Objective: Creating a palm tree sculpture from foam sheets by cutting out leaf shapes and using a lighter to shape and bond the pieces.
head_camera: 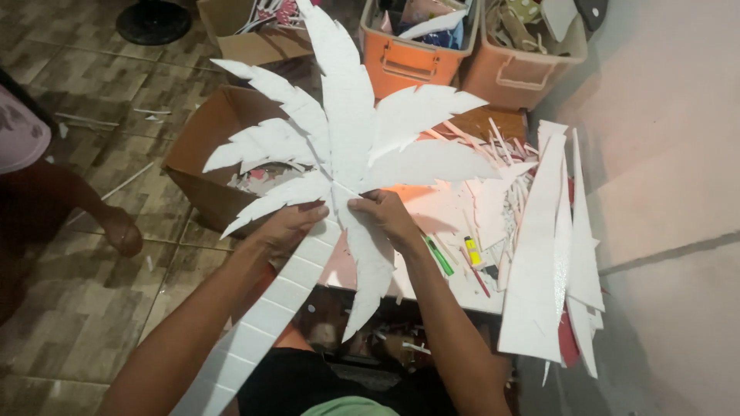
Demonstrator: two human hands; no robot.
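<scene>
Two hands hold a big white foam palm tree (347, 146) up over the desk (455, 285). The left hand (289, 227) has its fingers closed on the top of the trunk, just under the leaves. The right hand (385, 216) pinches the spot where the leaves meet, beside one leaf that hangs down. The tree looks very light and stiff, but thin, so the long pointy leaves could snap or bend. The middle, where all the leaves join, looks like the safest place to hold it.

On the desk lie white foam scraps (501, 169), a green pen (439, 256) and a small yellow tube (472, 250). Long white foam strips (555, 254) lie by the right edge. An open brown cardboard box (204, 146) sits on the tiled floor. Farther back are two orange plastic bins (408, 62) full of craft bits. I can't make out any labels. Another person's foot (123, 231) is at the left.
</scene>
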